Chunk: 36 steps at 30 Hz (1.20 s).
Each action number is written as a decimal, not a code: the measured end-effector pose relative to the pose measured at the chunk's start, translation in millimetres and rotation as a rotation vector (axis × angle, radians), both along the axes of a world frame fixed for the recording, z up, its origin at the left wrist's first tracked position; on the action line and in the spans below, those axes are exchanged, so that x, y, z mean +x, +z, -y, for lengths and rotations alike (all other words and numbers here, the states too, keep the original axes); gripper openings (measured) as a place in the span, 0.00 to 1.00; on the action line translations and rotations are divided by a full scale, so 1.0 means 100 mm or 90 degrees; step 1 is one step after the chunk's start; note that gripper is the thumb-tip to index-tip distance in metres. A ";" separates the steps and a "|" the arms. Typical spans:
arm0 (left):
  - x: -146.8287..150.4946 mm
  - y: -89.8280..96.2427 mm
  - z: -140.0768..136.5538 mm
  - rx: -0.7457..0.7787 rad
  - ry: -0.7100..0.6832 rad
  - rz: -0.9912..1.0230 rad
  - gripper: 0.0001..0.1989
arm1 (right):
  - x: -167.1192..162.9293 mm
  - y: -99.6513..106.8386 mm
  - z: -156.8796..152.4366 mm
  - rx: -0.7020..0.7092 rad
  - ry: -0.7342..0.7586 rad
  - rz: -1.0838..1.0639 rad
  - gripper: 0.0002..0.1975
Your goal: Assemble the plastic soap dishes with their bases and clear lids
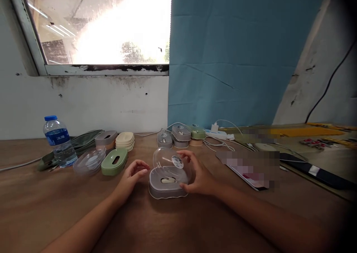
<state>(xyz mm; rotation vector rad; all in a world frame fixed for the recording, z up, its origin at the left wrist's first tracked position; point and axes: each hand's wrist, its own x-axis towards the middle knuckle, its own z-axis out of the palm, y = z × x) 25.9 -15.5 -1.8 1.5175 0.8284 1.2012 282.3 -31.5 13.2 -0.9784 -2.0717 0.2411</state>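
Observation:
A grey oval box (167,194) with a slot in its top sits on the table in front of me. A small pale piece (168,180) lies over the slot. Above the box, a clear plastic lid (163,157) with a round printed sticker (177,162) stands tilted up. My right hand (199,175) grips the lid's right side, thumb low and fingers near the top edge. Just left of the box is my left hand (135,174), its fingers curved and apart, holding nothing. Whether its fingertips touch the box's side I cannot tell.
To the left are a green slotted lid (114,162), clear plastic covers (89,161), stacked cream pieces (125,140) and a water bottle (59,143). Several covered boxes (181,133) stand at the back by a power strip (216,134). A phone-like device (247,177) lies right.

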 end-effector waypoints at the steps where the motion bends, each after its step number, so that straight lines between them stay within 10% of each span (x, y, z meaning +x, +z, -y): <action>1: -0.01 -0.02 -0.02 -0.013 -0.006 -0.027 0.09 | 0.03 -0.06 -0.02 0.006 0.011 -0.001 0.40; 6: -0.02 -0.02 0.02 -0.070 -0.076 -0.098 0.19 | 0.07 -0.21 -0.10 0.000 0.056 0.030 0.38; 13: 0.03 -0.07 0.15 -0.001 -0.040 -0.283 0.61 | 0.08 -0.11 -0.09 0.035 0.054 0.070 0.36; 23: 0.08 -0.12 0.09 0.054 -0.088 -0.203 0.53 | 0.07 -0.15 -0.13 -0.016 0.145 0.085 0.36; 36: 0.08 -0.09 0.17 0.200 -0.083 -0.245 0.46 | 0.04 0.09 0.08 0.177 0.117 0.215 0.32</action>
